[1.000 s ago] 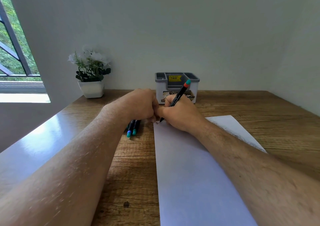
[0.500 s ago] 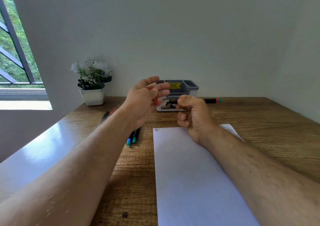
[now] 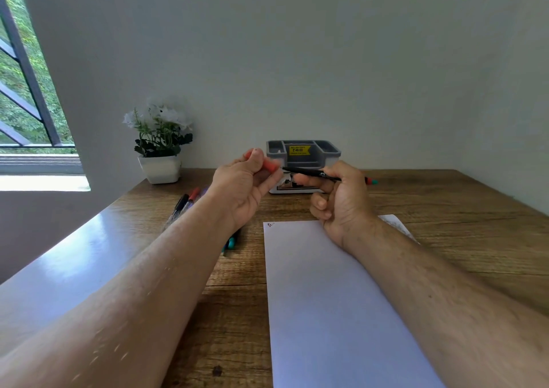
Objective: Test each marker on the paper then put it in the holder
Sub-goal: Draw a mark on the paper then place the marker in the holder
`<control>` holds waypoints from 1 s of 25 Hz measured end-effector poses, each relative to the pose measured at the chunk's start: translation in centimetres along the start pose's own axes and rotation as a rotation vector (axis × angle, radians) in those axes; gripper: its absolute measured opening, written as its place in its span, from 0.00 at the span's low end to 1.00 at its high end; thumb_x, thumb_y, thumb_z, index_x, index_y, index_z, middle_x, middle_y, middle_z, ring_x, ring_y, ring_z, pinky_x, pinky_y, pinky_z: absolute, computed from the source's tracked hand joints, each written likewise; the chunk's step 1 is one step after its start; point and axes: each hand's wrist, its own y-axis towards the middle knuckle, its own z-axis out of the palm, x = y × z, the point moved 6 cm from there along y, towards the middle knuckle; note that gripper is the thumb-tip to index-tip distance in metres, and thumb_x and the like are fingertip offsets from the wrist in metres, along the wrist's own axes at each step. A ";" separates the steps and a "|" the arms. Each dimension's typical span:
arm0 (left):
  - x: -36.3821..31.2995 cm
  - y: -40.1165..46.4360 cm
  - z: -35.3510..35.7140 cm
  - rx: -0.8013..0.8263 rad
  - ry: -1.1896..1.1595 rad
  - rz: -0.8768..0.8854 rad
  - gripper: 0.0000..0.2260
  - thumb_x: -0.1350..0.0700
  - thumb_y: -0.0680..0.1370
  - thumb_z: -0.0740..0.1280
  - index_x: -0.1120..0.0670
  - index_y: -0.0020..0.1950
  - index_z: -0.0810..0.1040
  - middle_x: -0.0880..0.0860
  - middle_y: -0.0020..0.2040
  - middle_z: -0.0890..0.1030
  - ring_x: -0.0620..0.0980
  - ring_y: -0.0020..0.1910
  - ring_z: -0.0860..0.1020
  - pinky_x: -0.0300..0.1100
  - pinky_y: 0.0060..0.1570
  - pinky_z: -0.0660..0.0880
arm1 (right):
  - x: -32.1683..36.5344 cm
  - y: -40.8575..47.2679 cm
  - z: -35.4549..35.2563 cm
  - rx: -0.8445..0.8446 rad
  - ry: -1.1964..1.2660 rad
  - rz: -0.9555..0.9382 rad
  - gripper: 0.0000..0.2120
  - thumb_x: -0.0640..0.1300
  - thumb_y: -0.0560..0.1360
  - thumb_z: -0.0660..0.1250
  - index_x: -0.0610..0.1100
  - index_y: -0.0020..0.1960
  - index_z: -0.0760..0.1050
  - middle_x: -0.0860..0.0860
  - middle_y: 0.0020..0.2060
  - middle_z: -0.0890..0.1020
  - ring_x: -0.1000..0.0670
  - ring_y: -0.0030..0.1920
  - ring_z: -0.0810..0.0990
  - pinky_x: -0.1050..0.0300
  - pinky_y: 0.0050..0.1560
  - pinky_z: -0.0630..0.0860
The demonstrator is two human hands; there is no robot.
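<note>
At the frame's centre my right hand point(image 3: 341, 197) grips the slim black marker point(image 3: 315, 174) lying level, its bare tip pointing left at the orange-red plastic cap point(image 3: 271, 165) pinched in my left hand point(image 3: 246, 185), just beside it.

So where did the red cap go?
In the head view, the left hand pinches the red cap in the air, just left of the marker tip, before the holder.
</note>
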 end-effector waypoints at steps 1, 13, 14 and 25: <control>0.1 0.0 0.0 0.002 0.007 -0.002 0.08 0.62 0.80 0.65 0.63 0.58 0.74 0.59 0.43 0.82 0.55 0.47 0.84 0.51 0.49 0.83 | 0.0 0.1 0.0 -0.001 -0.005 -0.001 0.19 0.43 0.77 0.57 0.35 0.63 0.74 0.43 0.41 0.87 0.55 0.20 0.63 0.66 0.20 0.56; 0.8 -0.2 0.0 -0.009 0.085 0.003 0.06 0.63 0.79 0.66 0.63 0.55 0.76 0.60 0.43 0.84 0.54 0.42 0.85 0.45 0.42 0.83 | -0.1 0.1 0.1 0.023 -0.048 0.007 0.11 0.44 0.78 0.62 0.41 0.57 0.78 0.44 0.42 0.86 0.56 0.20 0.65 0.67 0.19 0.58; 0.7 -0.1 -0.1 -0.027 0.093 0.015 0.06 0.63 0.79 0.66 0.62 0.55 0.76 0.61 0.44 0.84 0.54 0.42 0.86 0.45 0.42 0.83 | -0.1 0.2 0.1 0.027 -0.052 0.008 0.09 0.43 0.78 0.64 0.42 0.55 0.78 0.45 0.41 0.86 0.56 0.20 0.66 0.67 0.19 0.59; 0.1 0.1 -0.9 -0.123 0.168 0.102 0.13 0.62 0.78 0.68 0.60 0.62 0.73 0.61 0.48 0.85 0.53 0.43 0.86 0.44 0.42 0.83 | 0.0 -0.2 0.4 0.033 -0.084 0.028 0.06 0.39 0.77 0.62 0.41 0.51 0.77 0.44 0.38 0.86 0.52 0.23 0.74 0.65 0.22 0.65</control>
